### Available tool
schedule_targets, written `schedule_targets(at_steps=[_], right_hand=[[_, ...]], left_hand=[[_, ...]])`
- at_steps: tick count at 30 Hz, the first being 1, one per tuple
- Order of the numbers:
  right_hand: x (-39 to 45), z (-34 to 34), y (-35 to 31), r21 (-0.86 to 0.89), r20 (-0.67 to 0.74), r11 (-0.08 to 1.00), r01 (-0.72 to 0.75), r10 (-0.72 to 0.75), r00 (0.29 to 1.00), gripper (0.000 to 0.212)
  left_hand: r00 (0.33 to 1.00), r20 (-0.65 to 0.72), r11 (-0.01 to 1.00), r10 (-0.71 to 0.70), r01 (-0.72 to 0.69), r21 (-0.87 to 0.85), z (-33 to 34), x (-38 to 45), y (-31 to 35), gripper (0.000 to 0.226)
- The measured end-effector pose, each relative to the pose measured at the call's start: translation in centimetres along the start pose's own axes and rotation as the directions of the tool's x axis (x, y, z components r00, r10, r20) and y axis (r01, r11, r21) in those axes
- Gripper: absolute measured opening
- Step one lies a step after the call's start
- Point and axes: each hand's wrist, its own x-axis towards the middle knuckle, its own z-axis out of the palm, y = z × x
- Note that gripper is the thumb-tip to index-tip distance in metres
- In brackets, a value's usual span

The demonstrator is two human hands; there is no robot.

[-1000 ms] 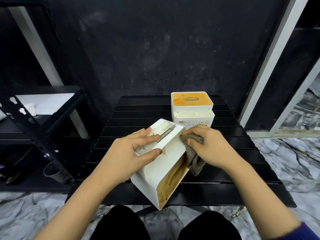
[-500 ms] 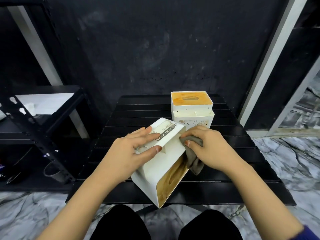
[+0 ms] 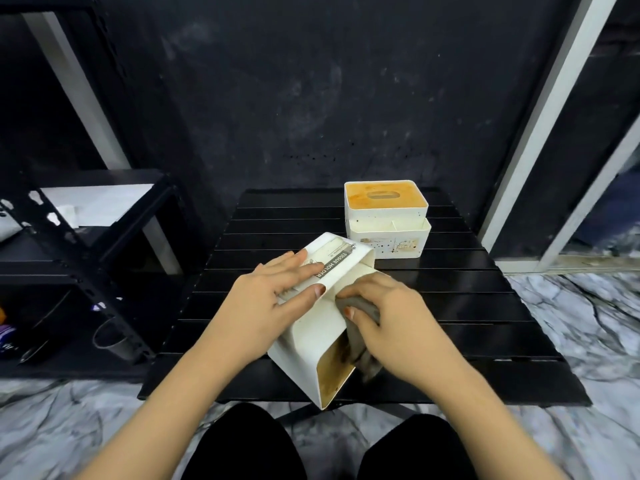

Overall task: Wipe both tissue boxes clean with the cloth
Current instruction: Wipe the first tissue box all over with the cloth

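Note:
A white tissue box (image 3: pixel 313 336) lies tipped on its side on the black slatted table (image 3: pixel 450 306), its orange-stained top facing right and down. My left hand (image 3: pixel 273 303) grips it from the left, fingers across the labelled face, thumb on the upper side. My right hand (image 3: pixel 384 317) holds a grey cloth (image 3: pixel 360 308) against the box's stained face; part of the cloth hangs below my palm. A second white tissue box (image 3: pixel 386 220) with an orange-stained lid stands upright at the table's far side.
A black metal shelf rack (image 3: pixel 69 244) stands to the left of the table, with a grey cup (image 3: pixel 110 339) low on it. A dark wall rises behind. Marble-patterned floor (image 3: pixel 588 323) lies around, and my dark-clothed knees sit below the near edge.
My right hand with the cloth has slid down the box's stained face toward me. My left hand keeps its hold.

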Motion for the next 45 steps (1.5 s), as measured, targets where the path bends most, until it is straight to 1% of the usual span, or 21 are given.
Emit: schedule_targets(at_steps=[3, 5, 7, 10, 12, 15, 17, 20, 21, 23, 25, 26, 28, 30, 32, 33, 35, 36, 39, 42, 45], right_hand=[[-1.0, 0.4, -0.8, 0.03, -0.026, 0.999, -0.012, 0.013, 1.0, 0.02], [-1.5, 0.6, -1.3, 0.058, -0.018, 0.998, -0.013, 0.014, 1.0, 0.02], [-2.0, 1.0, -2.0, 0.075, 0.005, 0.997, 0.008, -0.009, 1.0, 0.02], [-2.9, 1.4, -2.6, 0.092, 0.025, 0.996, 0.021, -0.024, 0.999, 0.025], [-3.4, 1.2, -2.7, 0.105, 0.047, 0.994, 0.02, -0.026, 0.999, 0.025], [-3.9, 0.9, -2.7, 0.094, 0.077, 0.995, 0.04, -0.048, 0.996, 0.022], [-4.2, 0.8, -2.7, 0.079, 0.069, 0.996, 0.029, -0.035, 0.997, 0.024], [-4.3, 0.6, -2.4, 0.072, 0.008, 0.997, -0.022, 0.021, 1.0, 0.024], [-4.3, 0.6, -2.2, 0.074, -0.009, 0.997, -0.033, 0.034, 0.999, 0.024], [-4.3, 0.6, -1.7, 0.068, -0.029, 0.997, -0.047, 0.049, 0.998, 0.024], [-4.1, 0.5, -1.1, 0.057, -0.054, 0.996, -0.063, 0.066, 0.996, 0.024], [-4.0, 0.4, -0.8, 0.057, -0.064, 0.996, -0.073, 0.077, 0.995, 0.025], [-3.8, 0.4, -0.5, 0.069, -0.071, 0.993, -0.093, 0.098, 0.993, 0.027], [-3.7, 0.6, -0.4, 0.1, -0.078, 0.99, -0.1, 0.108, 0.991, 0.028], [-3.6, 0.8, -0.4, 0.165, -0.1, 0.981, -0.101, 0.119, 0.988, 0.029], [-3.6, 0.8, -0.6, 0.208, -0.115, 0.972, -0.111, 0.137, 0.984, 0.028], [-3.5, 0.7, -0.9, 0.304, -0.142, 0.942, -0.144, 0.194, 0.971, 0.027], [-3.4, 0.5, -1.0, 0.352, -0.15, 0.922, -0.164, 0.229, 0.962, 0.027], [-3.2, 0.3, -1.1, 0.42, -0.17, 0.881, -0.218, 0.313, 0.935, 0.028], [-3.1, 0.1, -0.9, 0.395, -0.206, 0.88, -0.263, 0.364, 0.908, 0.022], [-3.1, -0.1, -0.9, 0.362, -0.226, 0.888, -0.282, 0.378, 0.898, 0.024]], left_hand=[[1.0, -0.023, 1.0, -0.011, 0.01, -0.021, 0.2, -0.2, 0.0, 0.03], [0.999, -0.039, 0.999, -0.021, 0.02, -0.035, 0.4, -0.5, 0.0, 0.031], [0.998, -0.054, 0.999, -0.044, 0.043, -0.025, 0.6, -0.7, 0.2, 0.033], [0.994, -0.079, 0.997, -0.073, 0.075, 0.03, 0.9, -0.9, 0.8, 0.037], [0.993, -0.078, 0.989, -0.09, 0.099, 0.111, 1.0, -1.0, 1.2, 0.04], [0.99, -0.07, 0.941, -0.125, 0.141, 0.309, 1.0, -0.9, 2.0, 0.045], [0.985, -0.092, 0.879, -0.147, 0.173, 0.445, 1.1, -0.7, 2.8, 0.048], [0.984, -0.116, 0.758, -0.132, 0.176, 0.628, 1.3, -0.8, 3.8, 0.049], [0.986, -0.118, 0.722, -0.115, 0.164, 0.672, 1.3, -1.0, 4.0, 0.049], [0.992, -0.098, 0.683, -0.08, 0.126, 0.719, 0.8, -1.3, 4.0, 0.048], [0.998, -0.035, 0.696, -0.049, 0.059, 0.715, -0.3, -1.4, 3.3, 0.045], [0.999, 0.009, 0.734, -0.041, 0.024, 0.679, -1.1, -1.4, 2.8, 0.044], [0.998, 0.066, 0.841, -0.025, -0.015, 0.542, -2.3, -1.2, 1.4, 0.043], [0.998, 0.063, 0.936, -0.014, -0.009, 0.353, -2.9, -1.0, 0.0, 0.041], [0.996, 0.078, 0.981, -0.05, 0.034, 0.192, -3.0, -0.9, -0.5, 0.033], [0.993, 0.1, 0.987, -0.065, 0.049, 0.154, -2.9, -0.9, -0.6, 0.031], [0.99, 0.117, 0.984, -0.079, 0.059, 0.168, -2.7, -0.9, -0.8, 0.031], [0.991, 0.103, 0.978, -0.089, 0.068, 0.197, -2.7, -0.8, -0.8, 0.034], [0.99, 0.009, 0.941, -0.14, 0.131, 0.313, -2.1, -1.2, -0.2, 0.046], [0.972, -0.112, 0.852, -0.206, 0.235, 0.468, -1.3, -1.7, 0.8, 0.062], [0.953, -0.182, 0.73, -0.241, 0.301, 0.614, -1.0, -1.7, 1.7, 0.078]])
